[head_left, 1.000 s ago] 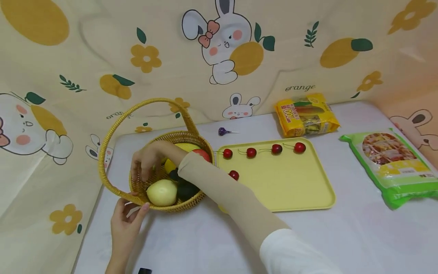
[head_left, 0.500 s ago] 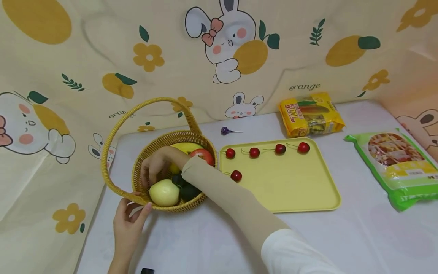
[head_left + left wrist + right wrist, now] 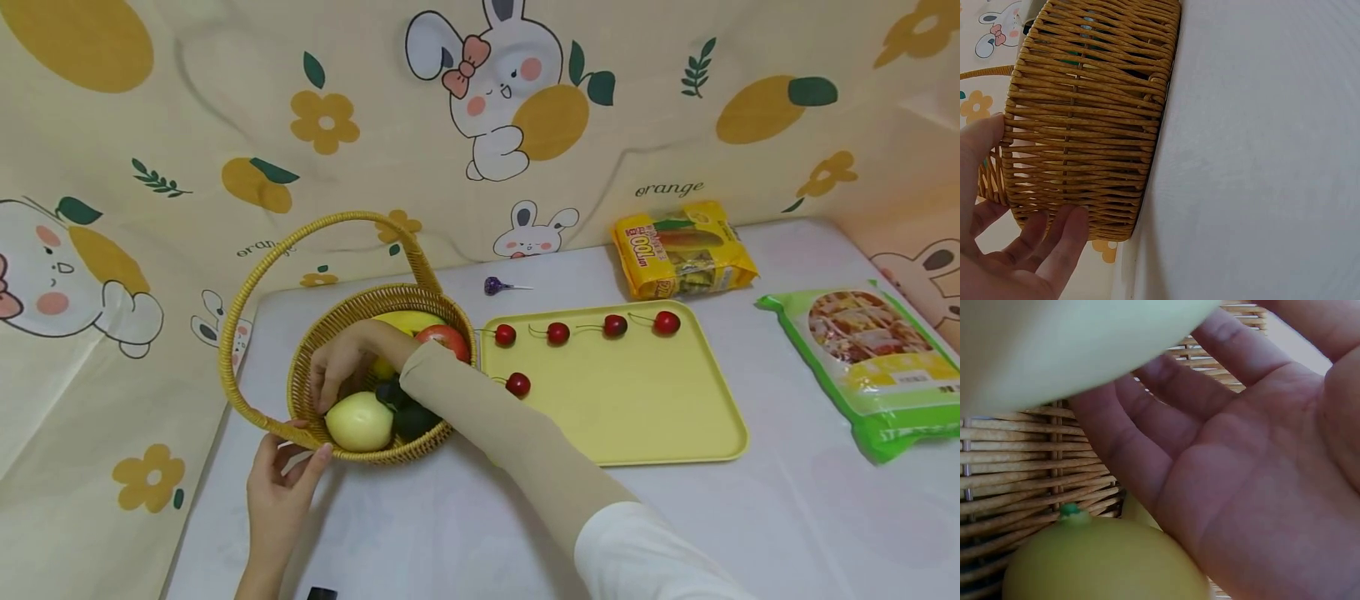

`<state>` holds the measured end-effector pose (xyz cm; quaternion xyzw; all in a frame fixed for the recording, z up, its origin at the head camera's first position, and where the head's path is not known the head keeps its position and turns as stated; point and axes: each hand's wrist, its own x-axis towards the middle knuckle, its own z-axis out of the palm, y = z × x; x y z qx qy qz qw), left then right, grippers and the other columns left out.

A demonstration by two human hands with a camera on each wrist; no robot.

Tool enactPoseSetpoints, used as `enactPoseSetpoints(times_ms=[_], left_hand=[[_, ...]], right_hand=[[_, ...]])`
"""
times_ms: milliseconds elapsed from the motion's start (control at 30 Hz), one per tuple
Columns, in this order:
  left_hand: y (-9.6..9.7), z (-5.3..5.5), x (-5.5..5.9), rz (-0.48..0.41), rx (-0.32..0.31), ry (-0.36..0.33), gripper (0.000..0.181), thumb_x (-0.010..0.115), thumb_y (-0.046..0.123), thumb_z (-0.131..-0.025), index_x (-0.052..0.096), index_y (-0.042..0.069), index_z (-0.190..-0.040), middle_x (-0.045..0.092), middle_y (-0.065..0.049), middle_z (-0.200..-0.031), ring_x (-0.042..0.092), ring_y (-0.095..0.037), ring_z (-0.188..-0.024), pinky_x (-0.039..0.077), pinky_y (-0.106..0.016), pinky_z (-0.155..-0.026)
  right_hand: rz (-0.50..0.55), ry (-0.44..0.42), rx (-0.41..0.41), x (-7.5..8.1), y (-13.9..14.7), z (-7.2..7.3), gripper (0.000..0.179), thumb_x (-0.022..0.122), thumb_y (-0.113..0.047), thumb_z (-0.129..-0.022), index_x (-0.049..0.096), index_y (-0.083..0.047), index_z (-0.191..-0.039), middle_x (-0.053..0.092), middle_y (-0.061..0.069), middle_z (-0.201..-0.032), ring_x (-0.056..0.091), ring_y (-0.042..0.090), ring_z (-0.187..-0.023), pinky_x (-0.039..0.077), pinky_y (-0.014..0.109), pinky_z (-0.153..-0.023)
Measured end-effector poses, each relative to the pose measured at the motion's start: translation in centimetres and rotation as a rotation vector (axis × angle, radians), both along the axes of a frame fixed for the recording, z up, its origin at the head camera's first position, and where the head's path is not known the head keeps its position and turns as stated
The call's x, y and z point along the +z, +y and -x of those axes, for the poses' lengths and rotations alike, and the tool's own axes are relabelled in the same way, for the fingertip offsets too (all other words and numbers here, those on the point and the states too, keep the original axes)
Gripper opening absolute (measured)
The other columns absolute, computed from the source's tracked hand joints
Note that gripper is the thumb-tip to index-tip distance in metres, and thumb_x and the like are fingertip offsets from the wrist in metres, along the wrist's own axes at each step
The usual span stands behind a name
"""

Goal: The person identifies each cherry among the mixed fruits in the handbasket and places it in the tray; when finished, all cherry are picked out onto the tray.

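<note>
A wicker basket (image 3: 386, 457) with a tall arched handle stands at the left of the table. My left hand (image 3: 281, 479) grips its rim at the handle's base; in the left wrist view the fingers (image 3: 1072, 228) lie along the woven side. My right hand (image 3: 348, 358) reaches down inside, fingers between the wall and a pale yellow-green fruit (image 3: 360, 422). The right wrist view shows those fingers (image 3: 1129, 434) passing behind this fruit, their tips hidden. Below them sits a yellow fruit (image 3: 1107, 562) with a green tip. A red fruit (image 3: 442, 340) and dark fruit (image 3: 415, 423) share the basket.
A yellow tray (image 3: 630, 408) with several cherries (image 3: 557, 334) lies right of the basket. Behind it are a purple-wrapped lollipop (image 3: 493, 286) and a yellow snack bag (image 3: 684, 250). Farther right lies a green-edged food packet (image 3: 870, 358). My right forearm (image 3: 517, 425) crosses the tray's corner.
My right hand has lowered deeper into the basket, its fingers coming down beside the pale fruit. The left hand keeps its grip on the rim. The head view has shifted slightly.
</note>
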<state>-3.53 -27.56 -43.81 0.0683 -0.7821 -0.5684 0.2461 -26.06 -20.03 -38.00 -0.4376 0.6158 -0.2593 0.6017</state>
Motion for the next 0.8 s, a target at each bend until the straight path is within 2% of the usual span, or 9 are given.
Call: enactPoseSetpoints(times_ms=[100, 233, 400, 500, 567, 667, 733, 800], left_hand=[[0.0, 0.0, 0.0, 0.0, 0.002, -0.004, 0.043, 0.067, -0.019, -0.084, 0.052, -0.011, -0.124, 0.053, -0.016, -0.116, 0.06, -0.015, -0.096, 0.058, -0.016, -0.077], [0.0, 0.0, 0.0, -0.016, -0.003, -0.003, 0.042, 0.067, -0.018, -0.085, 0.053, -0.01, -0.123, 0.053, -0.016, -0.117, 0.06, -0.016, -0.097, 0.058, -0.016, -0.078], [0.1, 0.1, 0.0, -0.044, -0.023, 0.01, 0.043, 0.066, -0.019, -0.084, 0.053, -0.011, -0.124, 0.054, -0.017, -0.115, 0.061, -0.016, -0.097, 0.059, -0.017, -0.078], [0.2, 0.2, -0.1, -0.049, -0.032, 0.012, 0.043, 0.066, -0.019, -0.084, 0.052, -0.013, -0.124, 0.054, -0.016, -0.114, 0.062, -0.015, -0.096, 0.059, -0.017, -0.078], [0.2, 0.3, -0.2, -0.048, -0.032, 0.016, 0.043, 0.067, -0.019, -0.084, 0.052, -0.013, -0.124, 0.054, -0.015, -0.114, 0.062, -0.014, -0.096, 0.059, -0.017, -0.078], [0.1, 0.2, -0.4, -0.046, -0.033, 0.037, 0.042, 0.067, -0.02, -0.084, 0.052, -0.014, -0.123, 0.054, -0.015, -0.115, 0.062, -0.013, -0.096, 0.059, -0.017, -0.077], [0.0, 0.1, -0.5, -0.05, -0.039, 0.059, 0.042, 0.066, -0.021, -0.084, 0.052, -0.014, -0.123, 0.054, -0.015, -0.114, 0.062, -0.013, -0.095, 0.059, -0.017, -0.077], [-0.1, -0.1, -0.6, -0.05, -0.043, 0.067, 0.042, 0.065, -0.021, -0.084, 0.052, -0.015, -0.123, 0.054, -0.015, -0.113, 0.063, -0.013, -0.095, 0.059, -0.016, -0.077]], right_hand=[[-0.003, -0.001, 0.008, 0.0, 0.0, 0.0, 0.013, 0.063, -0.008, -0.098, 0.072, 0.001, -0.102, 0.066, 0.005, -0.083, 0.058, 0.014, -0.071, 0.052, 0.027, -0.068], [0.006, 0.024, -0.007, 0.0, 0.0, -0.1, 0.01, 0.066, -0.009, -0.097, 0.071, -0.002, -0.102, 0.065, 0.004, -0.089, 0.059, 0.015, -0.077, 0.053, 0.028, -0.07], [0.098, 0.056, -0.016, 0.0, 0.2, 0.3, 0.016, 0.068, -0.002, -0.093, 0.069, 0.002, -0.109, 0.065, 0.005, -0.093, 0.058, 0.014, -0.081, 0.054, 0.029, -0.077], [0.173, 0.1, -0.039, 0.2, 0.5, 0.5, 0.021, 0.069, 0.005, -0.09, 0.068, 0.004, -0.11, 0.064, 0.005, -0.093, 0.057, 0.011, -0.081, 0.054, 0.026, -0.077], [0.209, 0.108, -0.078, 0.6, 0.6, 0.5, 0.023, 0.069, 0.009, -0.088, 0.067, 0.003, -0.111, 0.063, 0.006, -0.091, 0.057, 0.011, -0.08, 0.055, 0.026, -0.075], [0.272, 0.059, -0.155, 1.6, 1.1, 0.4, 0.027, 0.067, 0.013, -0.087, 0.064, 0.002, -0.112, 0.063, 0.01, -0.094, 0.061, 0.015, -0.082, 0.058, 0.031, -0.077], [0.356, 0.054, -0.188, 2.6, 1.8, 0.4, 0.028, 0.067, 0.013, -0.087, 0.064, 0.002, -0.113, 0.063, 0.013, -0.099, 0.063, 0.018, -0.087, 0.059, 0.033, -0.08], [0.464, 0.092, -0.212, 3.6, 3.0, 0.5, 0.028, 0.068, 0.01, -0.088, 0.064, 0.002, -0.114, 0.065, 0.014, -0.106, 0.064, 0.019, -0.093, 0.058, 0.032, -0.084]])
